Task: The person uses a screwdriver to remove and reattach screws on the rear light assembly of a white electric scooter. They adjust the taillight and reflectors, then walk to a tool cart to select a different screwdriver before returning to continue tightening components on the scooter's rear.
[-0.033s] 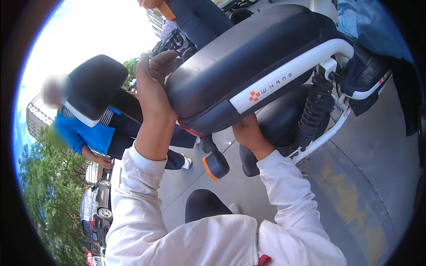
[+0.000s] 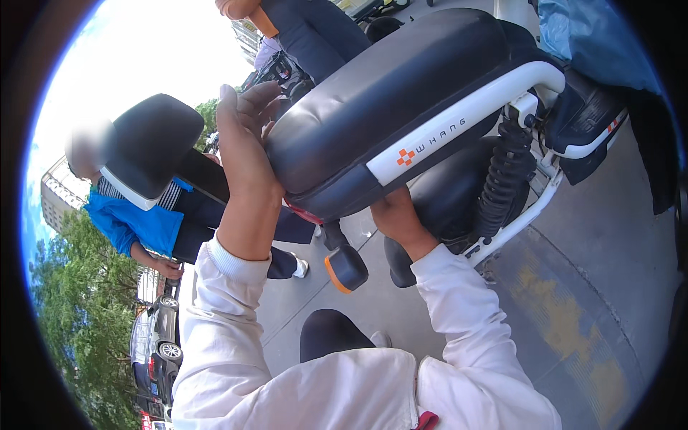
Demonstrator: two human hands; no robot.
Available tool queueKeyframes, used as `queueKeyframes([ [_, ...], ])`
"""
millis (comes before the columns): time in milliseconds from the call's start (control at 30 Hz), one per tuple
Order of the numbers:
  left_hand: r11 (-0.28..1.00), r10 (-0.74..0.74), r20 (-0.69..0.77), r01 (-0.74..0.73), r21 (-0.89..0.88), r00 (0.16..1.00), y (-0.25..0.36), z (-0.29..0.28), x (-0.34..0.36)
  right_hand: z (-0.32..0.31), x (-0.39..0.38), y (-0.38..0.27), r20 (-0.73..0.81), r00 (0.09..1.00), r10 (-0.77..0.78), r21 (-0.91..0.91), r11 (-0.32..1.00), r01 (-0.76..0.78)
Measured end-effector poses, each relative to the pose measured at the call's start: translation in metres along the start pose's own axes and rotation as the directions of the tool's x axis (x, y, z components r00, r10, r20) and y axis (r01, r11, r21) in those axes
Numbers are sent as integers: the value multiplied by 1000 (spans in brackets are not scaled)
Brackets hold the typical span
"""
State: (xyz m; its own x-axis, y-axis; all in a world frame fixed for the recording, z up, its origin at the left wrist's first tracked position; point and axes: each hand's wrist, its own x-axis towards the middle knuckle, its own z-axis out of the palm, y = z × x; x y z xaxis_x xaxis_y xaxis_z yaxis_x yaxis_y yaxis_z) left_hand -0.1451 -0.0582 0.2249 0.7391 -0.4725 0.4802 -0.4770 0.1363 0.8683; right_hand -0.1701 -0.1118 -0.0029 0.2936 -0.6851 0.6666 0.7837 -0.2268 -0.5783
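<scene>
Scooter work on grey concrete pavement (image 2: 616,236): a large white-framed electric scooter (image 2: 530,186) stands with its padded black vinyl seat (image 2: 387,100) tilted up on its hinge. The left hand (image 2: 247,136) lies flat, fingers together, against the seat's front end; the right hand (image 2: 394,215) is tucked beneath, its grip hidden. Should the left palm slide off the smooth, slightly dusty vinyl, the seat could drop on the lower wrist. An orange-tipped black footpeg (image 2: 346,269) juts below.
</scene>
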Motion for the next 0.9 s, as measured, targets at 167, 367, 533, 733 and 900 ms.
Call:
queueKeyframes([
  [167, 986, 148, 78, -153, 64, 986, -11, -4, 2, -8, -3, -2, 72, 997, -19, 79, 997, 13],
  [367, 877, 387, 254, -438, 195, 887, -3, 5, -23, -11, -4, 2, 45, 998, -38, -37, 999, 40],
  [533, 777, 439, 391, -560, 288, 809, 7, 17, -13, -9, -1, 2, 42, 999, -32, 0, 1000, 32],
  [733, 590, 169, 773, -691, 418, 612, 18, -26, -16, -7, 0, 0, 46, 998, -34, -9, 999, 35],
  [900, 408, -6, 834, -760, 506, 552, 37, -51, -17, -12, 2, 0, 75, 997, -16, -73, 997, 21],
])
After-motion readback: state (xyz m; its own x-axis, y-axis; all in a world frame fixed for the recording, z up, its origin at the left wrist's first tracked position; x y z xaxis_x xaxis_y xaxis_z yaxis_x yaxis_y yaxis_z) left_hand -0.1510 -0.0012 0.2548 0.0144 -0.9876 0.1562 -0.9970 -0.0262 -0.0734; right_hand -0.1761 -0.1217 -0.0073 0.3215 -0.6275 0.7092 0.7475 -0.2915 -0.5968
